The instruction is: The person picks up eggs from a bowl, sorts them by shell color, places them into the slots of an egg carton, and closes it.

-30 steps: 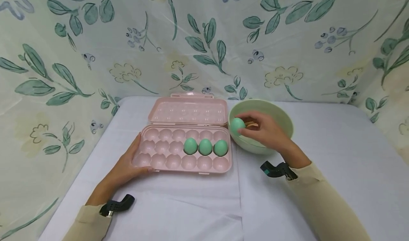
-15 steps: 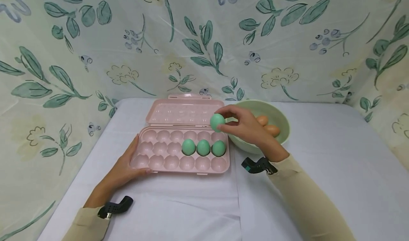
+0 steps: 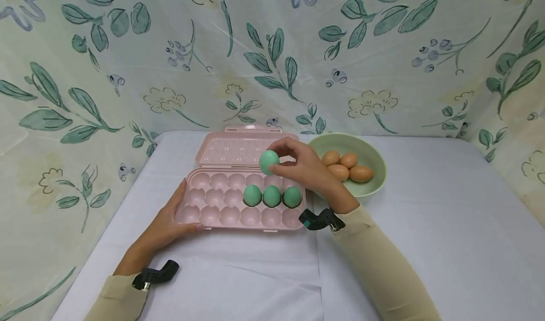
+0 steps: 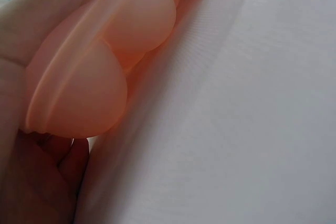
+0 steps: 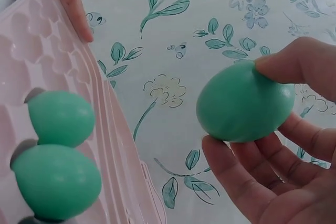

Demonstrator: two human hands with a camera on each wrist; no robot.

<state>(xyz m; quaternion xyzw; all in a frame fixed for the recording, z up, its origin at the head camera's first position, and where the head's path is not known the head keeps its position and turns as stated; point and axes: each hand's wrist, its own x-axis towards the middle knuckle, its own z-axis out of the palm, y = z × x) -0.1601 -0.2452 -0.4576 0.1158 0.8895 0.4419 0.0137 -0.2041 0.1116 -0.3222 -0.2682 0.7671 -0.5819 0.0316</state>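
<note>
A pink egg carton [image 3: 215, 197] lies with its lid folded back. Three green eggs [image 3: 271, 196] sit in the right half of its middle row. My left hand [image 3: 167, 221] holds the carton's left end, thumb along the front edge; in the left wrist view its fingers reach round the pink cups [image 4: 86, 90]. Above the back row, my right hand [image 3: 308, 169] pinches another green egg [image 3: 268, 162] between thumb and fingers. In the right wrist view this egg [image 5: 244, 103] hangs apart from the carton, with two seated eggs [image 5: 59, 181] to its left.
A light green bowl [image 3: 380, 162] stands right of the carton, with several brown eggs [image 3: 361, 173] inside. White cloth [image 3: 255, 273] covers the table. Behind it hangs a leaf-patterned curtain [image 3: 204, 108].
My right hand has carried the green egg leftward from the bowl to above the carton's back row. The brown eggs have come into full view. My left hand stays on the carton.
</note>
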